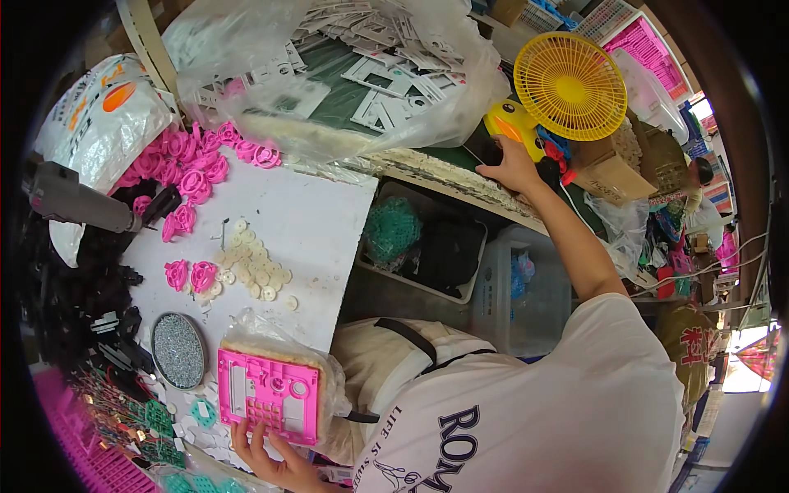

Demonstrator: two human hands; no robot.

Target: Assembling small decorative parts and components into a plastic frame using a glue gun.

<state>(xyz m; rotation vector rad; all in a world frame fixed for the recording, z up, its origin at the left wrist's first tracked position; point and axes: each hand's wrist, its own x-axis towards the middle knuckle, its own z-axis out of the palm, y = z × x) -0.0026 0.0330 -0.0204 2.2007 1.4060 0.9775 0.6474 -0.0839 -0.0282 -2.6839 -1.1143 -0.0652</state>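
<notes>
- Left hand grips the flat pink plastic panel at the counter's six o'clock edge, long axis crosswise.
- Right hand, fingers spread flat, rests on a dark phone at one o'clock, beside the yellow fan.

I see my left hand at the near edge of the table, under a flat panel that lies on a bag. A round dish sits just left of the panel, with small discs behind it. My right hand is far back on the right, on a phone just left of a fan.
</notes>
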